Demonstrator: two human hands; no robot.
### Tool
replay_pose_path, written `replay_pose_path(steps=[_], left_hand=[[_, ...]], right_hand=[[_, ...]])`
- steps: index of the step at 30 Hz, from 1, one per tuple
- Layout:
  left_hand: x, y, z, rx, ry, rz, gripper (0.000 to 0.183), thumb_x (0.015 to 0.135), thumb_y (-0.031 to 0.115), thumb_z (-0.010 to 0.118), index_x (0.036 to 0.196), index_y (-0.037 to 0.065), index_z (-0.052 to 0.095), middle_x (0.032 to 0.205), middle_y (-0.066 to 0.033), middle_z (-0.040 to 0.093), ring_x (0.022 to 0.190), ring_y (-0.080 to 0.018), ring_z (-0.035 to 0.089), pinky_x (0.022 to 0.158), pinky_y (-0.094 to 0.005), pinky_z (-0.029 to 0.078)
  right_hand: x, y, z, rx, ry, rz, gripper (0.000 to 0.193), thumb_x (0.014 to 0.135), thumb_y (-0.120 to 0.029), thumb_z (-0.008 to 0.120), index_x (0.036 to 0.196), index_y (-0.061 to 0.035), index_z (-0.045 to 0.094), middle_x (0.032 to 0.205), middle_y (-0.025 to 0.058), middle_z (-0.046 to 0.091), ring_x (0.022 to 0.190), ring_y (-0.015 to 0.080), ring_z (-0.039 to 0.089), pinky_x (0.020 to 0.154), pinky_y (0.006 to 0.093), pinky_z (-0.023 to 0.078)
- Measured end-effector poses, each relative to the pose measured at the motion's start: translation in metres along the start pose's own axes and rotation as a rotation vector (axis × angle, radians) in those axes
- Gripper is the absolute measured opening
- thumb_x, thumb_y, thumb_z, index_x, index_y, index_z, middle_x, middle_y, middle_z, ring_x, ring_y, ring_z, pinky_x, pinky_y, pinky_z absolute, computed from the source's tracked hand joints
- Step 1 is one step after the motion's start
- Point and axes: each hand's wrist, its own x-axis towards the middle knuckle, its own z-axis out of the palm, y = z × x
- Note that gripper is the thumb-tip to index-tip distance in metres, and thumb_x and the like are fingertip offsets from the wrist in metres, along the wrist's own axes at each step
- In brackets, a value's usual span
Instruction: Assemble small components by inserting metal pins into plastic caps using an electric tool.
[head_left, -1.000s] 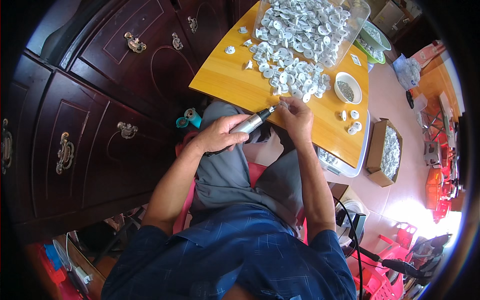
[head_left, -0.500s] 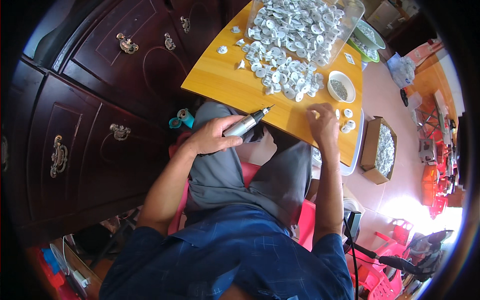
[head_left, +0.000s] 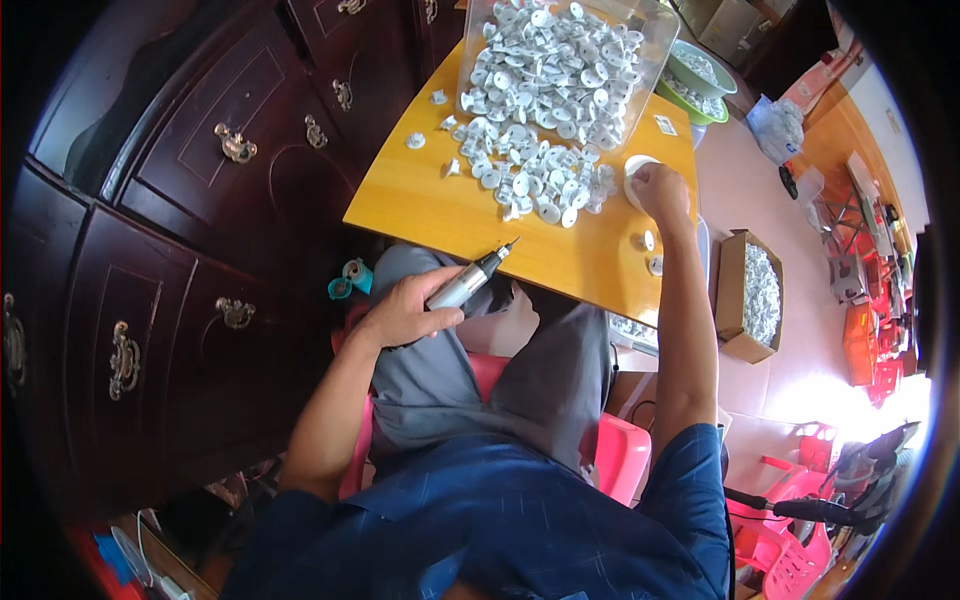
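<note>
My left hand [head_left: 405, 310] is closed round a silver-and-black electric screwdriver [head_left: 465, 284], its bit pointing up and right at the table's near edge. My right hand [head_left: 664, 194] is over the small white bowl [head_left: 631, 178] on the table's right side, fingers curled together and dipping into it. Whatever the fingertips pinch is hidden, and the hand covers most of the bowl. Nearer me, beside my right wrist, lie a few round white plastic parts [head_left: 648, 240]. A loose pile of the same white disc-topped parts [head_left: 545, 182] spreads over the table's middle.
A clear plastic bin [head_left: 640, 92] full of white parts stands at the back of the yellow wooden table [head_left: 400, 205]. Green basins [head_left: 705, 85] and a cardboard box [head_left: 733, 290] of parts stand to the right. A dark wooden cabinet [head_left: 190, 190] lines the left.
My right hand has moved up and away from the table's near right part to the white bowl. My left hand keeps its hold on the screwdriver. The whole view has shifted slightly.
</note>
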Motion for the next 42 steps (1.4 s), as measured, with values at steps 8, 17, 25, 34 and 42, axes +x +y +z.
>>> replay_pose_path(steps=[8,17,25,34,42], left_hand=[[0.001,-0.002,-0.001,-0.001,-0.015,0.020,0.064,0.086,0.014,0.069,0.145,0.001,0.046,0.090,-0.0002,0.059,0.063,-0.0044,0.052,0.058,-0.0205,0.045],[0.001,-0.002,-0.002,-0.035,-0.032,0.026,0.065,0.087,0.015,0.069,0.146,0.001,0.045,0.090,0.0004,0.058,0.063,-0.0039,0.051,0.058,-0.0198,0.044],[0.000,-0.004,-0.001,-0.053,-0.015,0.022,0.065,0.087,0.013,0.069,0.146,0.001,0.044,0.091,0.0004,0.058,0.064,-0.0040,0.051,0.058,-0.0195,0.045],[-0.001,-0.004,0.000,-0.051,-0.016,0.047,0.066,0.087,0.015,0.071,0.146,0.001,0.045,0.091,-0.0003,0.059,0.065,-0.0041,0.051,0.058,-0.0198,0.045],[0.000,-0.006,0.002,-0.044,-0.010,0.074,0.066,0.087,0.018,0.071,0.145,0.001,0.046,0.092,-0.0002,0.059,0.065,-0.0043,0.051,0.058,-0.0204,0.045]], right_hand=[[0.024,0.019,0.016,-0.076,-0.155,0.065,0.016,0.080,-0.028,0.073,0.093,-0.0205,0.076,0.103,0.0093,0.074,0.099,0.0289,0.070,0.081,0.0415,0.056],[0.014,0.022,0.011,0.104,-0.029,0.018,0.020,0.079,-0.028,0.076,0.094,-0.0143,0.075,0.091,0.0088,0.074,0.083,0.0261,0.071,0.075,0.0395,0.055],[-0.032,0.003,-0.001,0.969,-0.017,0.006,0.017,0.088,-0.014,0.073,0.101,-0.0033,0.070,0.084,0.0012,0.070,0.071,0.0075,0.062,0.063,0.0227,0.047],[-0.098,-0.042,0.029,1.225,-0.240,-0.105,0.009,0.094,-0.017,0.069,0.092,-0.0098,0.064,0.079,-0.0029,0.066,0.066,0.0043,0.057,0.059,0.0204,0.042],[-0.127,-0.050,0.053,1.438,-0.359,-0.008,0.006,0.095,-0.011,0.066,0.097,-0.0064,0.063,0.083,-0.0013,0.066,0.070,0.0044,0.057,0.060,0.0203,0.042]])
